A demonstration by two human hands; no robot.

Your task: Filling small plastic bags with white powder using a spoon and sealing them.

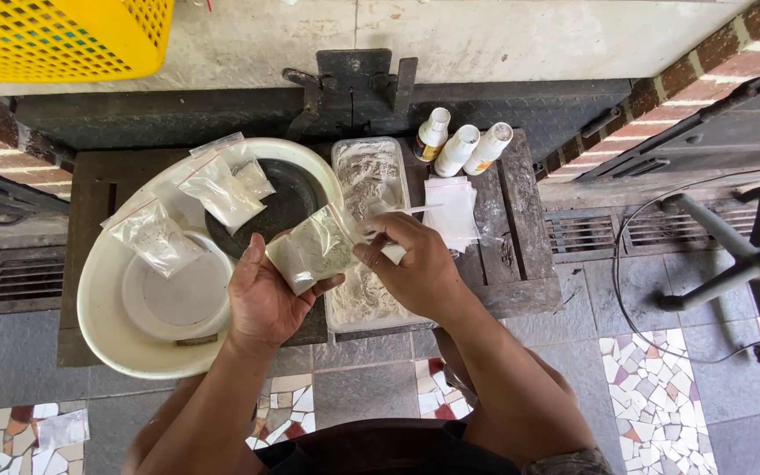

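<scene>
Centre frame: left hand [261, 295] cups a small powder bag [314, 249], right hand [415, 268] pinches its top edge over the powder tray [367, 176]. Dark wooden bench [521, 229] on grey tile floor [573, 352]; yellow crate [63, 35] upper left, brick wall [732, 53] upper right.

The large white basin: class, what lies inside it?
Inside the large white basin lie a smaller white bowl, a dark round pan and several small plastic bags of white powder. Whatever sits beneath the bags and bowl is covered.
</scene>
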